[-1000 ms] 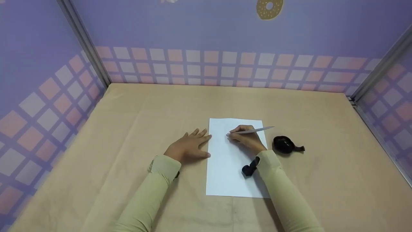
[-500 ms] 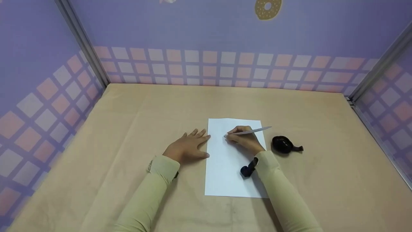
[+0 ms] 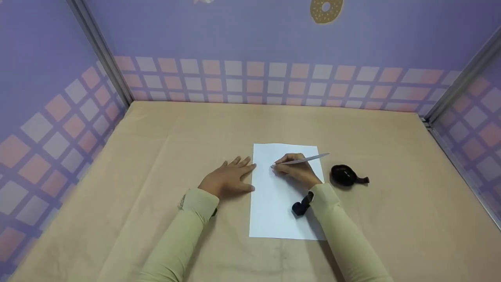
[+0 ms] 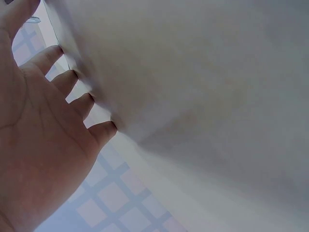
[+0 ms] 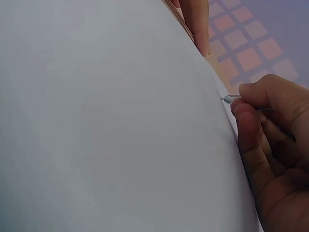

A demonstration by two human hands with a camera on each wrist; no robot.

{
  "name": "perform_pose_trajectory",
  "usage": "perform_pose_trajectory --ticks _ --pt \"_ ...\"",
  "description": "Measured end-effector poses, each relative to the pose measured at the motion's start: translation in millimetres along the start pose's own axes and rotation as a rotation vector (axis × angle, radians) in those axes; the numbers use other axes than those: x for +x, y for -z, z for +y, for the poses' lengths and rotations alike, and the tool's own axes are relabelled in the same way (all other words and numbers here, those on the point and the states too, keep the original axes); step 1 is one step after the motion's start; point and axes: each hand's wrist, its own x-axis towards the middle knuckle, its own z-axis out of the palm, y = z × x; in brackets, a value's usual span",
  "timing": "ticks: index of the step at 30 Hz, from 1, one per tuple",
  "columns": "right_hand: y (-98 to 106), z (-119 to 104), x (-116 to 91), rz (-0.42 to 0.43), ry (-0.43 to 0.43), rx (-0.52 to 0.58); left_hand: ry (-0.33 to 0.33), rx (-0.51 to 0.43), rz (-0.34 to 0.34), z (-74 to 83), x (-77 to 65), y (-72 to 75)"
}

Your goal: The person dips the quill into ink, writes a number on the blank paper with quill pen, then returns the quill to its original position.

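Note:
A sheet of white paper point(image 3: 270, 211) lies on the table in front of the person. My right hand point(image 3: 300, 171) rests on its upper part and pinches a slim white pen point(image 3: 314, 157). The pen slants, its tail pointing right past the paper's edge. In the right wrist view, thumb and curled fingers grip it close to its tip point(image 5: 228, 99), which meets the paper. My left hand point(image 3: 230, 179) lies spread on the table, forefinger and thumb reaching the paper's left edge. The left wrist view shows its palm point(image 4: 48, 125) and fingertips pressing on the cloth.
A small glossy black dish with a short handle point(image 3: 344, 176) sits right of the paper. A black wrist-worn device point(image 3: 300, 207) hangs over the sheet by the right cuff. Beige cloth point(image 3: 188, 137) covers the table; purple checked walls point(image 3: 254, 39) enclose it.
My right hand and the pen have shifted slightly left along the paper. The left hand, the sheet and the black dish stay where they were.

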Motion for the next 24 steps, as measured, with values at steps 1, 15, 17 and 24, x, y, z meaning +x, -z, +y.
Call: perform_pose_trajectory --ticks 1,15,17,24 --pt "-0.3 0.0 -0.3 -0.005 0.004 0.003 -0.001 -0.003 0.002 0.1 -0.2 0.2" --pt "-2.0 -4.0 -3.9 -0.045 0.031 -0.051 -0.002 -0.017 -0.002 0.1 -1.1 1.4" --pt "-2.2 -12.1 -8.3 -0.059 0.023 -0.056 -0.002 -0.017 -0.005 0.1 -1.1 1.5" --pt "-3.7 -32.6 -20.8 -0.086 0.019 -0.056 -0.002 -0.01 -0.003 0.4 -1.0 1.8"
